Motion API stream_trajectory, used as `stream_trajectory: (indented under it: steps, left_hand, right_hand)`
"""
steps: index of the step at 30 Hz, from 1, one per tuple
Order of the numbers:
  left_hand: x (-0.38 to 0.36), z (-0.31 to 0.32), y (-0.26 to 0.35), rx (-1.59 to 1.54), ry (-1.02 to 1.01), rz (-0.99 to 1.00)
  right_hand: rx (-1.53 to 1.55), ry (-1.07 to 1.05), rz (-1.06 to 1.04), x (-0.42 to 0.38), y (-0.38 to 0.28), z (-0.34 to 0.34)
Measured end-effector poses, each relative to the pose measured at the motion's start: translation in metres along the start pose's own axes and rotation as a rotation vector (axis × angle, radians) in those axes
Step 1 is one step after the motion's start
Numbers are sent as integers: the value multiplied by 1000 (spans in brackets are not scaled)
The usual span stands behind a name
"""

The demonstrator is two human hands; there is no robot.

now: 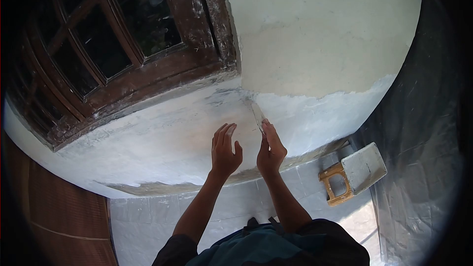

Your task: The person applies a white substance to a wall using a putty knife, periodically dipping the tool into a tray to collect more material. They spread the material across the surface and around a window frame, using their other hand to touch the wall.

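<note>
My right hand is closed around a putty knife. The knife's flat blade points up toward the wall just below the window's lower right corner, overlapping the whitened band there. Beside it, to the left, my left hand is raised with curved fingers and the thumb apart, holding nothing. Both hands are in front of the wall, whose lower part is coated in uneven white with greyish and tan smears. Above a ragged edge, the upper right part of the wall is cream-coloured.
A brown wooden window frame with glass panes fills the upper left. At lower right, a white smeared tray rests on a yellowish stool. Plastic sheeting hangs at the right. Grey covering lies on the floor; brown panelling stands left.
</note>
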State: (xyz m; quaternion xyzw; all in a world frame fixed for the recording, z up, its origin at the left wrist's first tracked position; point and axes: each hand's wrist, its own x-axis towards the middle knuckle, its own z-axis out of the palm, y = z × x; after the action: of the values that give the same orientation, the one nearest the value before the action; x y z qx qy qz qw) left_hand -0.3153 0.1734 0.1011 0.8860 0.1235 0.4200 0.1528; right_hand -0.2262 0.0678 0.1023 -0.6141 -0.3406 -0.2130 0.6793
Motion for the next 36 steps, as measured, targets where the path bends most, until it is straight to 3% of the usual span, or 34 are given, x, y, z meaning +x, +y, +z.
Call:
stream_trajectory:
  steps: [2,14,36]
  left_hand:
    - [0,-2,-6,19,-4,24]
    - [-14,-13,-27,80,-43,53]
    - [-24,-16,-52,138,-32,82]
  right_hand:
    - [-94,35,-149,-3,1,9]
    - [-223,121,-283,-6,21,54]
    - [-449,280,-262,-44,82,125]
